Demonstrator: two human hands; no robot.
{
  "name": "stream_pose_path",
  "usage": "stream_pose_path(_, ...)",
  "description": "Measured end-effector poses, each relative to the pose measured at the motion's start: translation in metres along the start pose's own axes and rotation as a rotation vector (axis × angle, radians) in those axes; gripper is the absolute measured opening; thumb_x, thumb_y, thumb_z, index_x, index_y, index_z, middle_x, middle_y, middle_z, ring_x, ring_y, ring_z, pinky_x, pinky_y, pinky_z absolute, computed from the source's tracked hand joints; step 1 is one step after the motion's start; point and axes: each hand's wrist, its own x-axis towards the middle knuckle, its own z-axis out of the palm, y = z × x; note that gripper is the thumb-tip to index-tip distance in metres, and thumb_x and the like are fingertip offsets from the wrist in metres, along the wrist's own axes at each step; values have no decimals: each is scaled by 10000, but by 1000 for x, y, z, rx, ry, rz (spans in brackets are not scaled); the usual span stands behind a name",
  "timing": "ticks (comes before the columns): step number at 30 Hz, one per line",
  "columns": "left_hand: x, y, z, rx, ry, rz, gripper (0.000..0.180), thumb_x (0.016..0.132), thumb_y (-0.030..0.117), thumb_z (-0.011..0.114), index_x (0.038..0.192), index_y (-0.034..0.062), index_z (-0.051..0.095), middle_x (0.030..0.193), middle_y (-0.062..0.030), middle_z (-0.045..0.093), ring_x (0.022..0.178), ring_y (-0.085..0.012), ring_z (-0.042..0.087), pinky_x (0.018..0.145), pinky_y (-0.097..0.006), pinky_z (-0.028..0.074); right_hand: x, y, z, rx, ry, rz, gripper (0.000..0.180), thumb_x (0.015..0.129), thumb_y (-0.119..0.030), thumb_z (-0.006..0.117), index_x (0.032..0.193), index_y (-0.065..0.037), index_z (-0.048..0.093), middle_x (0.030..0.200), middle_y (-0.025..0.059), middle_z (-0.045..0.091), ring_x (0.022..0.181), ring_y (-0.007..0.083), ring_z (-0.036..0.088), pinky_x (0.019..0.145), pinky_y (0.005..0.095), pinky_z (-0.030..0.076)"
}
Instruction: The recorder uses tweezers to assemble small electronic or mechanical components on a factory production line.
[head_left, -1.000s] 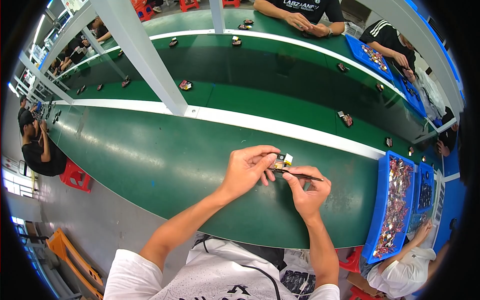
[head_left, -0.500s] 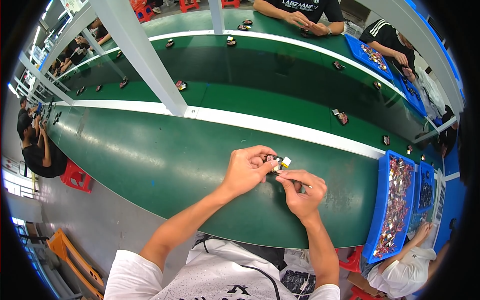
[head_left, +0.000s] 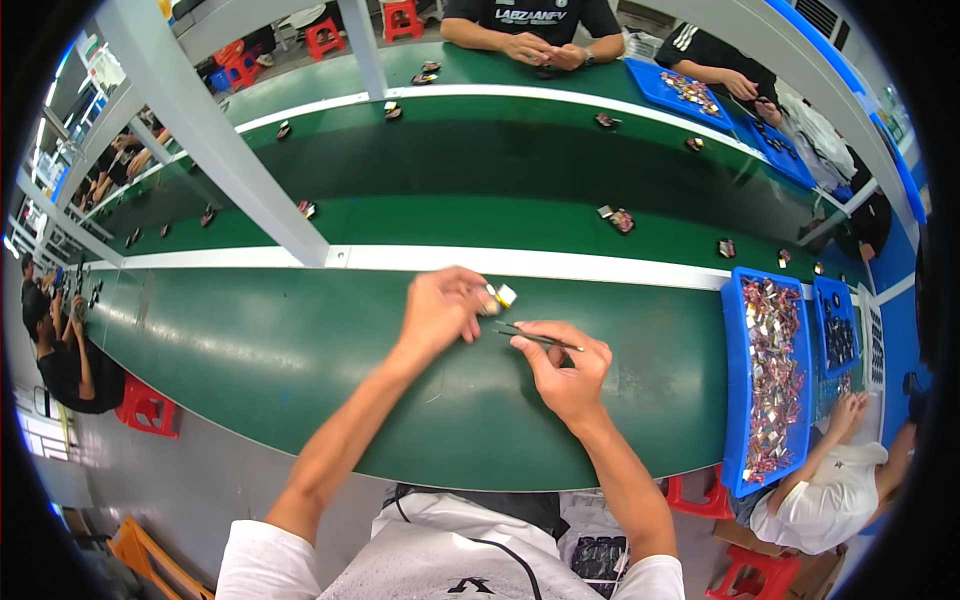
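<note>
My left hand (head_left: 440, 312), slightly blurred, is closed around a small electronic part (head_left: 497, 298) above the green bench. A white tab with a yellow edge sticks out of that part on the right; my fingers hide most of its body. Just to the right, my right hand (head_left: 570, 370) grips dark tweezers (head_left: 545, 339) between thumb and fingers. Their thin tips point left toward the electronic part and stand apart from it.
At right, a long blue tray (head_left: 735, 400) holds many small wired parts, with a smaller blue tray (head_left: 826, 300) of black pieces beside it. Beyond a white rail (head_left: 520, 262), several small assemblies lie on a green conveyor (head_left: 460, 215). A grey post (head_left: 225, 140) rises at left. Co-workers sit around.
My hands have drawn apart. The left has moved away toward the rail with the electronic part, and the tweezers, mostly hidden before, now show clear of it. The whole view has shifted.
</note>
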Motion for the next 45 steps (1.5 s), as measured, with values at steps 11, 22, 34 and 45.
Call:
stream_pose_path(11,138,20,-56,1090,773,284,335,940,326,666,1107,38,704,1092,-219,639,932,-453,679,791,-525,548,1,2,-9,-12,121,68,156,751,-47,851,864,-59,745,809,32,750,399,76,424,414,249,342)
stream_pose_path(22,164,20,121,432,-374,37,114,868,77,675,899,-12,740,700,-57,656,485,-86,508,413,-259,381,-4,8,-5,-53,93,-9,158,751,-50,836,853,-70,717,842,39,758,409,125,473,430,260,390)
stream_pose_path(34,182,20,154,567,-20,2,243,837,197,778,860,-18,666,759,-158,715,568,-244,699,569,-365,571,-8,15,-6,-12,122,-43,178,733,-30,854,864,-44,734,836,56,760,392,74,389,416,242,337)
stream_pose_path(45,124,33,88,409,-78,23,153,870,118,729,877,-21,666,731,-94,697,513,-122,600,454,-273,421,-13,9,-3,41,88,85,153,751,-37,850,865,-33,748,771,45,736,403,60,405,417,230,327)
